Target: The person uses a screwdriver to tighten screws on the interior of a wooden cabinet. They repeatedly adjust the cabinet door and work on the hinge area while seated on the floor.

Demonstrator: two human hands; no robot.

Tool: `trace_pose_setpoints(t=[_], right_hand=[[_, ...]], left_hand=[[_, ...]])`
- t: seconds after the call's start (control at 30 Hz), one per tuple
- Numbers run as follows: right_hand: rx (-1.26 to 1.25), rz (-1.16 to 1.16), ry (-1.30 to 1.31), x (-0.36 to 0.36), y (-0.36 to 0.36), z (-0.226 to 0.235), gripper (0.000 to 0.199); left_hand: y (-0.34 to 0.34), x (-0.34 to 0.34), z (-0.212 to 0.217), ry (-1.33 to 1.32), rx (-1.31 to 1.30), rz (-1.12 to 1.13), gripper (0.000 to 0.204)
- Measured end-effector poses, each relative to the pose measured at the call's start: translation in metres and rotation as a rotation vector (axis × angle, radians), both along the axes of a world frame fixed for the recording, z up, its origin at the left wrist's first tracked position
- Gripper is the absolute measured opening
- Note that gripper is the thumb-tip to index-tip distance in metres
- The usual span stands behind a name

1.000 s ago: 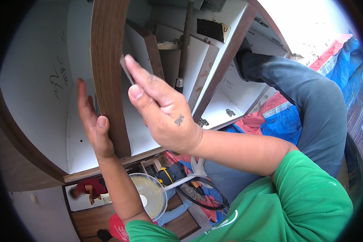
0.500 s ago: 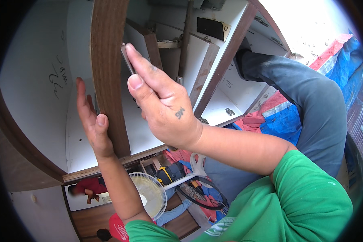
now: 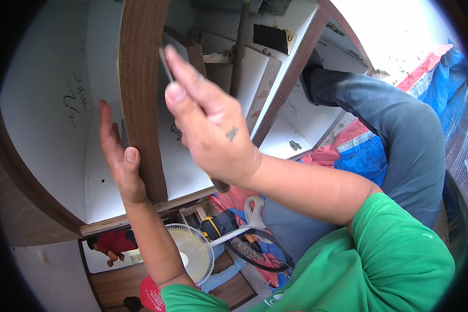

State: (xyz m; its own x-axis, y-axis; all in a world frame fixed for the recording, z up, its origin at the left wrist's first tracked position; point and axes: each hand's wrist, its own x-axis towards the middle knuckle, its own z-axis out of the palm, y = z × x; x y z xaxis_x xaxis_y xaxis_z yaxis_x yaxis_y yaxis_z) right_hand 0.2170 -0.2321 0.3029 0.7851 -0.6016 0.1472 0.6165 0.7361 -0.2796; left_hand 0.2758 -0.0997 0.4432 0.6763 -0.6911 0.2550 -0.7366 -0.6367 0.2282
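Note:
My right hand [image 3: 216,127] is closed around a hand tool with a narrow metal blade [image 3: 166,65] pointing up beside the cabinet's brown upright edge [image 3: 143,99]. The tool's dark, yellow-marked handle end [image 3: 221,185] shows below my palm; the rest is hidden in the grip. The fist is slightly blurred. My left hand [image 3: 120,156] lies along the left side of that upright, fingers stretched out flat and thumb raised by the brown edge. Nothing is visible in it.
Loose boards [image 3: 257,78] and a brown rod [image 3: 239,52] stand in the middle compartment. A hinge [image 3: 295,145] lies farther right. My bent leg [image 3: 379,104] reaches into the cabinet. Below are a fan [image 3: 192,255], a yellow-black tool [image 3: 216,227], a blue-red tarp [image 3: 366,156] and two other people.
My right hand has shifted slightly upward with the tool, and more of the handle end shows. My left hand stays at the upright. A person in the background has moved an arm.

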Motion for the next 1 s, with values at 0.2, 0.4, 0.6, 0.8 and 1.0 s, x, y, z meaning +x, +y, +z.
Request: trace_pose_setpoints(t=[0.2, 0.4, 0.6, 0.8, 1.0], right_hand=[[0.002, 0.027, -0.032, -0.001, 0.002, -0.002, 0.051], [0.100, 0.025, -0.055, -0.003, 0.006, -0.002, 0.050], [0.082, 0.079, -0.072, -0.002, -0.006, -0.001, 0.053], [0.199, 0.073, -0.157, 0.015, -0.042, -0.005, 0.059], [0.290, 0.232, -0.131, 0.018, -0.077, -0.001, 0.029]], left_hand=[[0.000, 0.000, 0.000, -0.043, 0.006, -0.029, 0.104], [0.001, -0.001, 0.001, -0.044, 0.005, -0.013, 0.103], [0.001, 0.001, 0.001, -0.050, 0.009, -0.028, 0.102], [0.000, -0.001, 0.000, -0.047, -0.014, -0.037, 0.100], [0.000, -0.002, 0.002, -0.117, 0.006, -0.037, 0.098]])
